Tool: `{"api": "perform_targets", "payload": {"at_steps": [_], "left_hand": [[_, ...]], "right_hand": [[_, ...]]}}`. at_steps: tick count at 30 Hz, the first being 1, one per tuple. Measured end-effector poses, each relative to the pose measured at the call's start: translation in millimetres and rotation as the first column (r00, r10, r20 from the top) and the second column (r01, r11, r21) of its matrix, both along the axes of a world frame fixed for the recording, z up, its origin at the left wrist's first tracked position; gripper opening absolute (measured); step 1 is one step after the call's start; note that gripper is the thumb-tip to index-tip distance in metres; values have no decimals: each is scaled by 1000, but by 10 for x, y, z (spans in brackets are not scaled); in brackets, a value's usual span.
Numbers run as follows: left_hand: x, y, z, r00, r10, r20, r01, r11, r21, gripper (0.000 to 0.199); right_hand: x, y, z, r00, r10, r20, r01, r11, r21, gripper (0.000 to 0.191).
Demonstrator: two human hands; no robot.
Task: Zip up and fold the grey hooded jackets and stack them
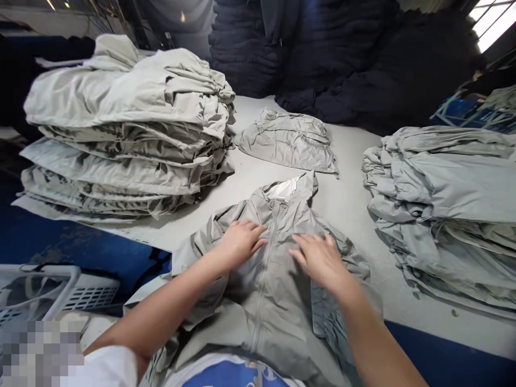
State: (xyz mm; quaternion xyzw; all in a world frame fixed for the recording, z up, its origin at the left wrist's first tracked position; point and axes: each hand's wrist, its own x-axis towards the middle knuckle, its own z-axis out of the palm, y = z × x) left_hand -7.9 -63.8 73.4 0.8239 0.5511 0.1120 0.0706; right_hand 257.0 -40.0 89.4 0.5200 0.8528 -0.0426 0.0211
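Head cam view, so going off that: a grey zip-up jacket [290, 282] is lying front up on the pale table [349, 188], and I'd use its zip [264, 285] as the landmark. My read is that the step in hand is spreading and smoothing the front, chest area first.

Left hand [242, 244] is palm down just left of the zip, fingers loosely spread and a bit bent. Right hand [320, 258] is right of the zip, fingers fanned out, thumb apart. Neither seems to pinch any cloth. They're slightly blurred, so can't tell how hard they press, if at all.

Jacket's under both hands, on either side of the zip. Collar's beyond the zip's far end, and another grey garment [288, 142] lies past that. Bigger piles sit left [121, 97] and right [463, 188] of the zip. Next move, I'd say, calls for flat palms and light, even pressure outward from the zip, without dragging it crooked.
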Motion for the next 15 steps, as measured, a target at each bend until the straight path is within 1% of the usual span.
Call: {"api": "perform_targets", "payload": {"at_steps": [1, 2, 4, 5, 7, 8, 9, 10, 11, 12, 13, 14, 15], "left_hand": [[78, 162, -7, 1000, 17, 15, -17, 998, 54, 45], [150, 300, -60, 999, 52, 12, -52, 996, 76, 52], [255, 454, -266, 991, 131, -21, -131, 991, 30, 59], [281, 462, -391, 987, 159, -35, -159, 987, -1, 60], [283, 362, -612, 982, 179, -54, -181, 983, -38, 60], [268, 276, -682, 982, 177, -63, -180, 983, -37, 60], [247, 186, -715, 982, 172, -73, -174, 984, -30, 61], [225, 110, -707, 983, 165, -82, -167, 986, -20, 60], [207, 61, -661, 984, 154, -88, -156, 988, -12, 58], [195, 52, -583, 987, 139, -85, -140, 990, -11, 52], [191, 91, -485, 990, 128, -60, -128, 992, -10, 43], [195, 179, -378, 992, 122, -20, -122, 993, -4, 35], [208, 314, -275, 992, 121, 26, -121, 993, 9, 30]], "right_hand": [[-141, 161, -4, 999, -9, -45, 12, 998, 67, 49], [-274, 304, -52, 997, -34, -72, 41, 993, 107, 53], [-466, 485, -242, 994, -84, -64, 89, 991, 97, 56], [-511, 514, -355, 993, -105, -50, 109, 991, 79, 57], [-507, 476, -532, 993, -113, -24, 114, 992, 56, 57], [-473, 435, -570, 994, -105, -16, 106, 993, 55, 57], [-431, 402, -565, 996, -84, -7, 85, 995, 47, 57], [-391, 391, -519, 998, -55, 4, 55, 998, 19, 55], [-361, 414, -438, 1000, -23, 16, 23, 999, -32, 50], [-346, 477, -336, 1000, 1, 20, 1, 995, -96, 43], [-348, 579, -226, 1000, -3, 8, 4, 989, -148, 35], [-364, 714, -123, 999, -34, -20, 30, 985, -172, 30], [-391, 868, -38, 995, -86, -56, 75, 983, -166, 28]]}}
